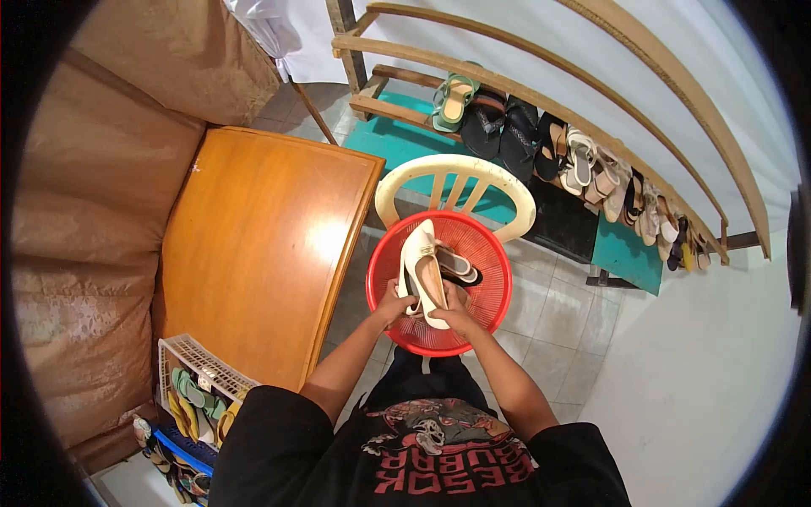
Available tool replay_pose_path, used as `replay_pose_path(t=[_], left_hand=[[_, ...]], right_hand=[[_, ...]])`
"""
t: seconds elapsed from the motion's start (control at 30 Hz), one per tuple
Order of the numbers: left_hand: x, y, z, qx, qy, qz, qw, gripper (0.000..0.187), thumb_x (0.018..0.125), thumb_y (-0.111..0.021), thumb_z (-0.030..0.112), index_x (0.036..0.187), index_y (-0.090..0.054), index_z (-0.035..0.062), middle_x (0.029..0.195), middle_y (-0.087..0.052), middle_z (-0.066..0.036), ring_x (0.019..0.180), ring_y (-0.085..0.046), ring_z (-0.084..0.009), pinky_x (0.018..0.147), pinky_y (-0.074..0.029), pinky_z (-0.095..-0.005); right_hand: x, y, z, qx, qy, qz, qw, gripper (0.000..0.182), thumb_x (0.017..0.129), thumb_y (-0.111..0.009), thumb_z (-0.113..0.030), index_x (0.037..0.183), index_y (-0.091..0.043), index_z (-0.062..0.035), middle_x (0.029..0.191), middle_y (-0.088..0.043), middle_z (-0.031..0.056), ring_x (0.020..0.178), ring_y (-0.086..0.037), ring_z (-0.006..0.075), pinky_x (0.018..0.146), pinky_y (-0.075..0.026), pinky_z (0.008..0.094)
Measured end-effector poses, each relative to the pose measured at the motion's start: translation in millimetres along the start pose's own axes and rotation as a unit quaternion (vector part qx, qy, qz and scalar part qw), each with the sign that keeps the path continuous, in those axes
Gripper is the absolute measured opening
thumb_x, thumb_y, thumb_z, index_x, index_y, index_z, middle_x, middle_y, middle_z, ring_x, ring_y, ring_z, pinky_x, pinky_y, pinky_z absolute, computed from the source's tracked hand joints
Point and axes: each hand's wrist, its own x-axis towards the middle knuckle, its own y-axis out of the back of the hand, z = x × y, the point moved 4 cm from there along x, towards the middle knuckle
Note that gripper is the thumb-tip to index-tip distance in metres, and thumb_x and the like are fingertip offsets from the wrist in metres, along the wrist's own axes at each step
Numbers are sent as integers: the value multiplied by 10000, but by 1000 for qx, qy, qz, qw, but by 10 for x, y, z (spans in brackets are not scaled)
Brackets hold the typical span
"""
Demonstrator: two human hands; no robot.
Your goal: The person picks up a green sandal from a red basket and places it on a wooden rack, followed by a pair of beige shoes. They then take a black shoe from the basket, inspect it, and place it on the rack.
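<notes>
My left hand (395,306) is closed around the heel end of one cream slip-on shoe (412,256). My right hand (457,313) grips the heel end of a matching cream shoe (429,286), whose tan insole faces up. Side by side, the two shoes are held over a red plastic basket (378,275). Inside the basket lies other footwear, including a dark-soled sandal (459,267) with a pale insole; the shoes in my hands partly cover what is beneath. The basket rests on a cream plastic chair (390,196).
A wooden table (262,228) stands at the left, with a white plastic basket (203,365) of green and yellow footwear at its near corner. Beyond the chair, a wooden rack (507,84) carries a row of sandals (583,156). White wall (693,380) at the right.
</notes>
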Motion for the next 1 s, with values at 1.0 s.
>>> replay_pose_path(t=[1.0], left_hand=[[-163, -1243, 1148, -39, -263, -103, 958, 539, 1076, -275, 351, 1495, -327, 15, 1411, -472, -171, 1286, -461, -263, 1092, -344, -362]], right_hand=[[-1127, 381, -2000, 135, 97, 119, 979, 641, 868, -652, -100, 1461, -425, -9, 1249, -622, 100, 1029, -623, 149, 860, -495, 274]])
